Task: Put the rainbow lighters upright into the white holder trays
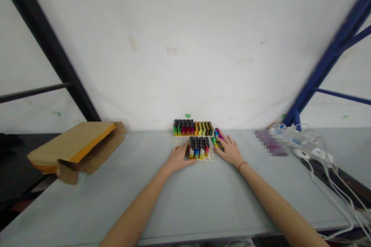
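A white tray (210,157) stands near the middle of the table, partly filled with upright lighters (198,148) with black tops and white, blue, yellow and red bodies. Its right side shows bare slots. My left hand (179,158) curves around the tray's left side, thumb along the front edge and fingers behind. To the right of the tray, my right hand (228,150) is spread over several loose lighters (216,134) lying down, coloured green, blue, pink and dark. Its fingertips touch them, and the palm hides some.
Behind, against the wall, full rows of upright lighters (183,127) and yellow-topped lighters (203,128) stand. An open cardboard box (75,142) lies at the left. Power strips (304,142) with white cables (333,189) and a pixelated purple item (271,143) occupy the right.
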Tool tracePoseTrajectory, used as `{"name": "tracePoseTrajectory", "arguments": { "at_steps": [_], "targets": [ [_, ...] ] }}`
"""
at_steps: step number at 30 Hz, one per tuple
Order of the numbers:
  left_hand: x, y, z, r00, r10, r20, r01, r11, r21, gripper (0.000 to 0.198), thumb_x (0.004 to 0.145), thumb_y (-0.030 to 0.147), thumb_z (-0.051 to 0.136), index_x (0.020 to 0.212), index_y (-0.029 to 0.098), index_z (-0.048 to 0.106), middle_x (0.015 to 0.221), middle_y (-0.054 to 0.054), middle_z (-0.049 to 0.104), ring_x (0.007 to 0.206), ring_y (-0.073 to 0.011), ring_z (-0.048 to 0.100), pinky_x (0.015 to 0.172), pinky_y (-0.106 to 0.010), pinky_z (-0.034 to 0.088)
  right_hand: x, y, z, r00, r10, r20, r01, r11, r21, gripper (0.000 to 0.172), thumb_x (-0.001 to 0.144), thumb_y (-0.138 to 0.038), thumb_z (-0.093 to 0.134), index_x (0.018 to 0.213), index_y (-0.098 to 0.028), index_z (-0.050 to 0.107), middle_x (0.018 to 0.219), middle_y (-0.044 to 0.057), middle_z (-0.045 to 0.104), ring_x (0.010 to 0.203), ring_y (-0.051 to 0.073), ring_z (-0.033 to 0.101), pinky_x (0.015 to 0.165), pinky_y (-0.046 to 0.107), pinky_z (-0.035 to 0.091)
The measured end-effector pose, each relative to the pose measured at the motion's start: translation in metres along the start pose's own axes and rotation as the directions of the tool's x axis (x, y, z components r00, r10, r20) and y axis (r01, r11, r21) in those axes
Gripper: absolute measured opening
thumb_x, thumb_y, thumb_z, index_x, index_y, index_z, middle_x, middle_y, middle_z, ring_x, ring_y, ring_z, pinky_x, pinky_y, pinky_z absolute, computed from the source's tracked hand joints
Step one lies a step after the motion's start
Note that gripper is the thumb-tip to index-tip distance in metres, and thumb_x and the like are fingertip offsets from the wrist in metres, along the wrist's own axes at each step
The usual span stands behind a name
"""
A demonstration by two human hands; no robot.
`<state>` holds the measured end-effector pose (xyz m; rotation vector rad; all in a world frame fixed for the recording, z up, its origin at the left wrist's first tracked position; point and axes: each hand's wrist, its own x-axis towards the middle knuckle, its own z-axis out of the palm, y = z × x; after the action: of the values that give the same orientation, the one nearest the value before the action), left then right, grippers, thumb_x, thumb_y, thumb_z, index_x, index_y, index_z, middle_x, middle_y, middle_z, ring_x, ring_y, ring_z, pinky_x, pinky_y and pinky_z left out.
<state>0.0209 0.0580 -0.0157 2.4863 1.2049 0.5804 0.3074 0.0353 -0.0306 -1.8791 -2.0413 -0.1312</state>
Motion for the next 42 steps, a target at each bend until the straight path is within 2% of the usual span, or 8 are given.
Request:
{"name": "tracePoseTrajectory", "arguments": {
  "at_steps": [7, 14, 17, 22, 26, 32, 36, 42],
  "targets": [
    [-0.001, 0.001, 0.003, 1.0, 0.007, -0.019, -0.006, 1.0, 0.023, 0.084, 0.079, 0.054, 0.067, 0.147, 0.022, 0.031, 0.147, -0.011, 0.046, 0.132, -0.0307, 0.045, 0.112, -0.043, 0.029, 0.032, -0.003, 0.001, 0.998, -0.005, 0.062, 0.007, 1.0, -0.03, 0.06, 0.092, -0.056, 0.04, 0.14, -0.022, 0.048, 0.151, 0.011, 0.04, 0.14, 0.027, 0.033, 0.11, 0.052, 0.025],
    [0.004, 0.004, -0.003, 0.999, -0.035, 0.009, 0.034, 0.998, 0.043, 0.083, 0.075, 0.058, 0.068, 0.143, 0.02, 0.039, 0.14, -0.012, 0.053, 0.128, -0.0352, 0.049, 0.108, -0.044, 0.034, 0.001, -0.008, -0.006, 1.0, -0.015, 0.005, 0.015, 1.0, 0.018, 0.053, 0.091, -0.056, 0.044, 0.129, -0.02, 0.057, 0.142, 0.014, 0.051, 0.134, 0.027, 0.04, 0.105, 0.05, 0.031],
    [0.007, 0.003, -0.005, 0.997, -0.066, 0.031, 0.065, 0.997, 0.045, 0.086, 0.072, 0.059, 0.069, 0.143, 0.019, 0.039, 0.137, -0.013, 0.056, 0.126, -0.0365, 0.051, 0.106, -0.045, 0.036, -0.001, -0.006, -0.012, 0.996, 0.081, -0.04, -0.078, 0.994, 0.079, 0.045, 0.095, -0.05, 0.037, 0.124, -0.023, 0.06, 0.138, 0.011, 0.055, 0.125, 0.026, 0.049, 0.099, 0.045, 0.038],
    [0.006, 0.002, -0.003, 0.998, -0.068, 0.014, 0.067, 0.996, 0.055, 0.088, 0.074, 0.06, 0.068, 0.145, 0.019, 0.036, 0.139, -0.013, 0.054, 0.128, -0.0365, 0.049, 0.108, -0.046, 0.034, 0.034, 0.003, -0.019, 0.95, 0.313, -0.021, -0.313, 0.95, -0.006, 0.038, 0.096, -0.033, 0.038, 0.117, -0.018, 0.066, 0.122, 0.017, 0.063, 0.116, 0.032, 0.054, 0.091, 0.047, 0.042],
    [0.003, 0.001, -0.001, 0.999, -0.043, -0.011, 0.044, 0.998, 0.046, 0.089, 0.076, 0.059, 0.066, 0.147, 0.019, 0.032, 0.143, -0.013, 0.05, 0.13, -0.0357, 0.047, 0.109, -0.045, 0.034, 0.061, 0.006, -0.017, 0.949, 0.291, 0.122, -0.283, 0.956, -0.075, 0.03, 0.092, -0.021, 0.045, 0.099, -0.013, 0.073, 0.109, 0.021, 0.067, 0.106, 0.032, 0.06, 0.089, 0.045, 0.043],
    [0.004, -0.001, -0.001, 0.999, -0.044, -0.028, 0.045, 0.999, 0.008, 0.093, 0.072, 0.06, 0.069, 0.147, 0.017, 0.033, 0.138, -0.015, 0.055, 0.125, -0.0365, 0.052, 0.106, -0.046, 0.036, 0.066, 0.014, -0.02, 0.971, 0.235, 0.04, -0.237, 0.969, 0.069, 0.029, 0.087, -0.01, 0.046, 0.107, -0.008, 0.066, 0.108, 0.019, 0.066, 0.101, 0.024, 0.061, 0.086, 0.029, 0.042],
    [0.006, -0.003, -0.004, 0.999, -0.008, -0.04, 0.007, 0.999, -0.044, 0.093, 0.07, 0.056, 0.072, 0.146, 0.017, 0.035, 0.139, -0.015, 0.054, 0.124, -0.0365, 0.053, 0.104, -0.044, 0.04, 0.048, 0.013, -0.023, 0.915, 0.389, -0.104, -0.259, 0.767, 0.587, 0.026, 0.092, -0.03, 0.039, 0.093, -0.016, 0.061, 0.079, 0.007, 0.066, 0.076, 0.02, 0.061, 0.067, 0.028, 0.044],
    [0.004, -0.004, -0.005, 0.997, 0.004, -0.079, -0.012, 0.994, -0.104, 0.097, 0.064, 0.054, 0.077, 0.143, 0.014, 0.037, 0.132, -0.017, 0.059, 0.117, -0.0372, 0.057, 0.099, -0.045, 0.044, 0.006, -0.034, -0.012, 0.95, 0.309, 0.04, -0.132, 0.281, 0.951, 0.044, 0.078, -0.066, 0.053, 0.076, -0.023, 0.048, 0.057, -0.005, 0.051, 0.048, 0.012, 0.045, 0.047, 0.025, 0.035]
  ]
}}
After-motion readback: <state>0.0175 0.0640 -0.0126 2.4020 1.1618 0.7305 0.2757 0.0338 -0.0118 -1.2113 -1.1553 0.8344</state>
